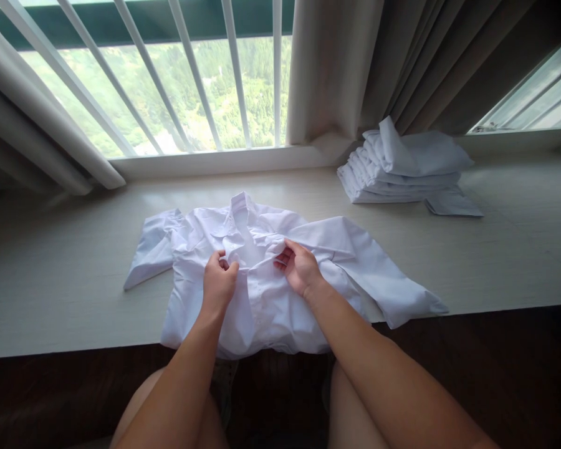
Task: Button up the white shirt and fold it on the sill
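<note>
A white long-sleeved shirt (271, 312) lies front up on the pale ledge, its collar toward the window and its hem hanging a little over the near edge. The front is parted below the collar. My left hand (219, 280) pinches the left front edge between thumb and fingers. On the other side, my right hand (299, 265) grips the right front edge, thumb on top and fingers curled beneath. One sleeve is bent out to the left; the other stretches right to the ledge's front edge.
A stack of folded white garments (402, 168) sits at the back right of the ledge (56, 280). Behind are a barred window (206, 93) and grey curtains (336, 68). Dark floor (486, 374) shows below the front edge, with my legs close to it.
</note>
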`<state>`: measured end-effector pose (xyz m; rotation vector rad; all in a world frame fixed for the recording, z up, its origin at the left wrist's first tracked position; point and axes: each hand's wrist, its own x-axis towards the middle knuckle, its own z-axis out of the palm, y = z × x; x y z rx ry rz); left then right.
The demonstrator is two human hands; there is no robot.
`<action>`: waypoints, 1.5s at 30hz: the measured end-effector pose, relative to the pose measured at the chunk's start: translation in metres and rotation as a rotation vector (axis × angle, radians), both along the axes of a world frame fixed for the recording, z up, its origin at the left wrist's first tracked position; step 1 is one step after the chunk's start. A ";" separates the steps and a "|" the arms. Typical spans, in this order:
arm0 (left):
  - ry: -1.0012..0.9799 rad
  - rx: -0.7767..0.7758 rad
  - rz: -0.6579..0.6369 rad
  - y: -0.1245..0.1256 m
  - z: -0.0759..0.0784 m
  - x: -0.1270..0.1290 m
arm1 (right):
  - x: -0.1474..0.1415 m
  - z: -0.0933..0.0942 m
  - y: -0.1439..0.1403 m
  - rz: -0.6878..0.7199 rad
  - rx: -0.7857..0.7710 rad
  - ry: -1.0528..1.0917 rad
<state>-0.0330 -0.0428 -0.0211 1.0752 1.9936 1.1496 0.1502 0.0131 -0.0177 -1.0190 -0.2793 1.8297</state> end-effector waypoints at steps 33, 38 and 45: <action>-1.215 0.269 0.346 0.023 0.017 -0.008 | 0.007 0.003 0.005 -0.051 -0.068 0.252; -1.202 0.294 0.333 0.026 0.020 -0.006 | 0.010 0.001 0.008 -0.037 -0.051 0.272; -1.034 0.257 0.380 0.029 0.015 -0.003 | 0.006 -0.003 0.011 -0.004 0.064 0.316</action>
